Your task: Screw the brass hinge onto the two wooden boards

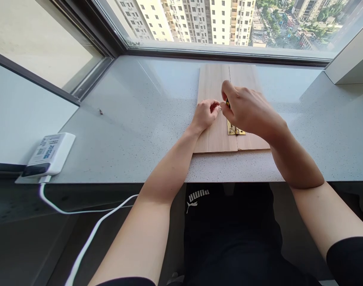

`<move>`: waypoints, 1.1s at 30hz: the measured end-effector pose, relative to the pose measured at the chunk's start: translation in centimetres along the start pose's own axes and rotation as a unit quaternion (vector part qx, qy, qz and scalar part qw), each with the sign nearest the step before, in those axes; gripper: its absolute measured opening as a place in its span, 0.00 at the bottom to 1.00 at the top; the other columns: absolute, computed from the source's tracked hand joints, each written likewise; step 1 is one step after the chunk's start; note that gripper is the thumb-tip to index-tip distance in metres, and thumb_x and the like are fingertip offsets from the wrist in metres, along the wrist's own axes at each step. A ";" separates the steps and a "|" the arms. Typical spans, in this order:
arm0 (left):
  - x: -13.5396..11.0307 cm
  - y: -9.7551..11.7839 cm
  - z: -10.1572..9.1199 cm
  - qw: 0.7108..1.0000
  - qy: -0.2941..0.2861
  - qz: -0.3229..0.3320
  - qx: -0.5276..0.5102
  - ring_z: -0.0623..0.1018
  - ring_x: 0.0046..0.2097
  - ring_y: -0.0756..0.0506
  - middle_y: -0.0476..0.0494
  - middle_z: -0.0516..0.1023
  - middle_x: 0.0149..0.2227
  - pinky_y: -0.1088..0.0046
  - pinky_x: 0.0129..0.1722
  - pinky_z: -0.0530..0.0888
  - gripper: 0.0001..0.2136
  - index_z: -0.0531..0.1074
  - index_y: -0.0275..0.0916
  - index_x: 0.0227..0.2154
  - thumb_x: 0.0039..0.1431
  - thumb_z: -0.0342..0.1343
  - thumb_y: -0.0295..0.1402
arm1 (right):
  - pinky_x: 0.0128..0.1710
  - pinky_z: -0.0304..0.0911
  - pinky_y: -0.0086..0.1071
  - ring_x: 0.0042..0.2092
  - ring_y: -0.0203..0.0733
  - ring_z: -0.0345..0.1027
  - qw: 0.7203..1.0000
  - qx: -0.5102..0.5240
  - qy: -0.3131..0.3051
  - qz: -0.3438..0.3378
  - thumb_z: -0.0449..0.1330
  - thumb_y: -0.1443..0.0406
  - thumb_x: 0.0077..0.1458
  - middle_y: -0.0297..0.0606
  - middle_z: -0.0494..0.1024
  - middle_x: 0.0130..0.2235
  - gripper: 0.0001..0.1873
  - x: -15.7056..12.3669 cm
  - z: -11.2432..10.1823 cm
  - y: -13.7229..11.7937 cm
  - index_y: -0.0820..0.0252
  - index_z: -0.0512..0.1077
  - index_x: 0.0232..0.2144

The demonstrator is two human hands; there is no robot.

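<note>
Two pale wooden boards, the left board (212,135) and the right board (254,143), lie side by side on the sill. Across their seam near the front end sits a brass hinge (235,130), partly covered by my right hand. My right hand (248,109) is closed around a screwdriver (227,102); only a bit of its yellow-and-black handle shows. Over the left board, my left hand (205,114) has thumb and forefinger pinched together close to the screwdriver's thin tip. Whatever lies in that pinch is too small to make out.
A speckled white window sill (133,119) bears the boards. On its left front corner stands a white charger box (52,153) with a white cable (89,238) hanging below the edge. The window frame (229,58) runs behind, and a white panel (350,55) rises at right.
</note>
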State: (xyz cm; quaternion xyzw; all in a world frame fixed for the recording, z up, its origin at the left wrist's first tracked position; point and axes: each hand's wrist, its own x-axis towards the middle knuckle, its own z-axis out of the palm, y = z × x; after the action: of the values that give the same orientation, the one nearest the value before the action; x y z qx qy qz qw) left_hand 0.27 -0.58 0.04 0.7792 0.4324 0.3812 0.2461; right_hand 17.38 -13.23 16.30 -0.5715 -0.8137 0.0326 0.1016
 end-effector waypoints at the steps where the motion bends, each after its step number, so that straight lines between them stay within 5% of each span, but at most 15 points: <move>1: 0.0 0.0 0.0 1.000 0.002 -0.008 0.000 0.83 0.44 0.39 0.41 0.83 0.34 0.60 0.53 0.81 0.06 0.76 0.43 0.36 0.72 0.64 0.33 | 0.43 0.61 0.44 0.38 0.52 0.69 1.000 0.001 0.013 0.023 0.52 0.55 0.82 0.47 0.79 0.39 0.16 0.1 0.2 0.2 0.58 0.71 0.58; 6: 0.1 -0.1 0.1 1.000 -0.005 -0.030 0.001 0.85 0.48 0.38 0.39 0.87 0.44 0.57 0.58 0.82 0.03 0.81 0.43 0.42 0.73 0.62 0.31 | 0.44 0.67 0.49 0.40 0.62 0.76 0.995 0.031 0.077 0.052 0.50 0.44 0.82 0.49 0.78 0.37 0.25 0.9 1.5 2.3 0.57 0.72 0.57; 15: 0.0 0.0 0.1 1.000 -0.011 -0.029 -0.002 0.84 0.49 0.38 0.39 0.88 0.45 0.58 0.58 0.82 0.04 0.82 0.42 0.45 0.73 0.63 0.32 | 0.49 0.65 0.47 0.46 0.59 0.75 0.998 0.056 -0.002 -0.042 0.59 0.57 0.79 0.48 0.82 0.49 0.10 -0.4 -0.9 2.0 0.52 0.72 0.56; 20: 0.0 0.1 0.1 0.999 -0.009 -0.031 -0.004 0.85 0.48 0.38 0.38 0.88 0.45 0.57 0.60 0.82 0.05 0.83 0.42 0.45 0.72 0.62 0.31 | 0.45 0.65 0.47 0.42 0.61 0.76 0.996 0.038 0.047 0.059 0.54 0.49 0.82 0.47 0.80 0.39 0.18 0.3 0.0 2.5 0.54 0.75 0.51; 24: 0.0 0.0 0.1 0.999 -0.010 -0.033 -0.002 0.85 0.48 0.38 0.38 0.89 0.47 0.55 0.59 0.83 0.06 0.83 0.42 0.47 0.72 0.62 0.32 | 0.43 0.66 0.47 0.40 0.58 0.74 0.997 0.047 0.051 0.015 0.51 0.46 0.82 0.45 0.78 0.34 0.23 0.3 -0.3 3.1 0.52 0.78 0.46; 28: 0.0 0.0 0.1 1.000 -0.008 -0.029 0.000 0.85 0.48 0.38 0.38 0.89 0.47 0.55 0.60 0.83 0.05 0.82 0.43 0.46 0.72 0.62 0.33 | 0.48 0.68 0.49 0.45 0.59 0.75 0.998 0.052 0.015 -0.035 0.55 0.50 0.80 0.47 0.82 0.41 0.18 -0.5 -1.0 2.9 0.53 0.79 0.50; 33: 0.0 -0.1 0.2 1.000 -0.003 -0.027 -0.001 0.85 0.47 0.38 0.38 0.88 0.43 0.55 0.59 0.83 0.02 0.80 0.42 0.42 0.72 0.63 0.31 | 0.45 0.69 0.48 0.42 0.59 0.75 0.996 0.054 0.063 0.018 0.53 0.45 0.81 0.47 0.81 0.38 0.24 -0.2 0.6 2.3 0.55 0.76 0.55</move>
State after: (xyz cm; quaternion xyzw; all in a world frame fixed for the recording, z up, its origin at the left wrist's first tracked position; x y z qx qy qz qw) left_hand 0.36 -0.55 -0.10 0.7681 0.4518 0.3730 0.2583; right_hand 19.43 -12.59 15.33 -0.5809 -0.7920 0.0423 0.1832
